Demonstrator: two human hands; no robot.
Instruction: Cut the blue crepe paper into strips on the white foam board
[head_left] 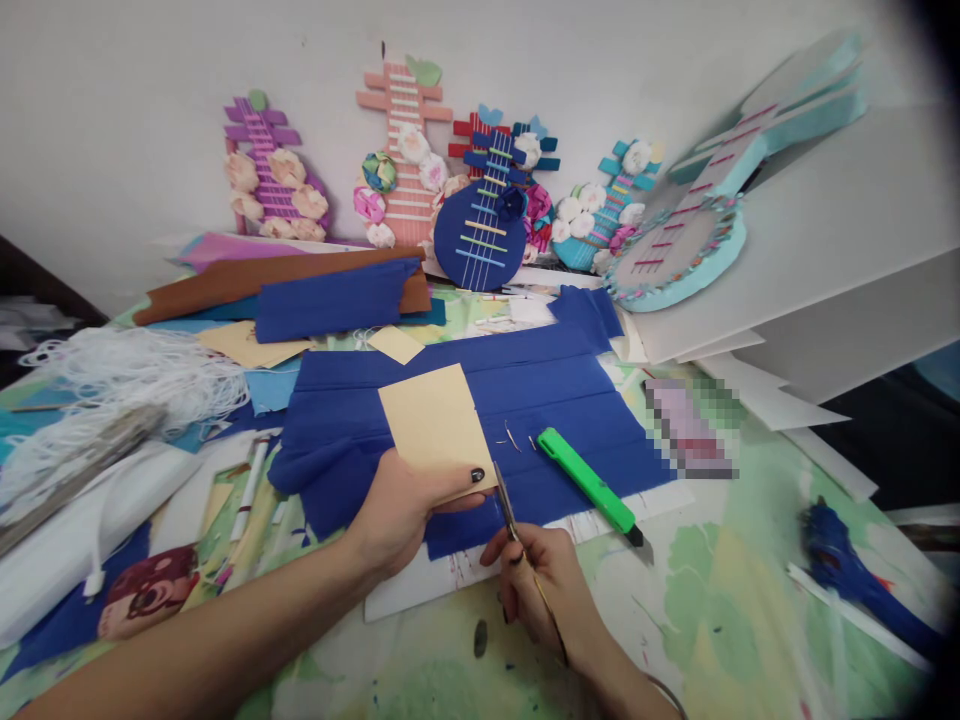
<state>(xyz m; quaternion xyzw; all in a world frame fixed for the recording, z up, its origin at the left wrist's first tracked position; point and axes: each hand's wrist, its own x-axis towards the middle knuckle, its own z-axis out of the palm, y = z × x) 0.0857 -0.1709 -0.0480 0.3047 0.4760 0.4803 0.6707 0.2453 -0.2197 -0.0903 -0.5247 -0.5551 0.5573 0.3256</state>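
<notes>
My left hand [405, 510] pinches a pale yellow square of paper [435, 420] at its lower right corner, thumb on top. The sheet is held up over dark blue crepe paper [555, 370] lying on the table. My right hand [544, 575] grips slim metal scissors [504, 500], their blades pointing up beside the right edge of the yellow paper. Whether the blades touch the paper I cannot tell, and the fingers cover much of the handles. A bright green utility knife [589, 480] lies on the blue crepe to the right, near a few tiny scraps [512, 436].
Several decorated lute-shaped models, among them a dark blue one [480, 240], lean against the wall. White cord [135, 390] is heaped at left, beside folded crepe sheets [337, 300]. A blue-wrapped piece [855, 570] and a blurred-out object [690, 425] lie at right.
</notes>
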